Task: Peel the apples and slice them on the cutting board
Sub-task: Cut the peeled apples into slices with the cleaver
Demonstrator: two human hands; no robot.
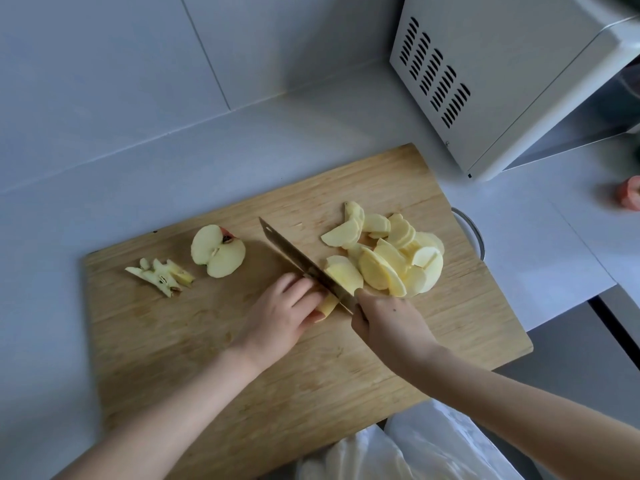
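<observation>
So my right hand (384, 323) grips the knife (301, 261), blade down in the apple piece (329, 303) my left hand (280, 313) pins to the cutting board (173, 341).

The cutting board (207, 358) is matt pale wood, its grain scored with fine cuts. The knife blade (294, 256) is dull-sheened metal. The microwave casing (502, 81), upper right, looks like matt white metal; the plastic bag (415, 445) at the bottom edge is translucent, crinkled, glossy.

Tiled wall (104, 64), pale counter (52, 237), perhaps a microwave (502, 81)
</observation>
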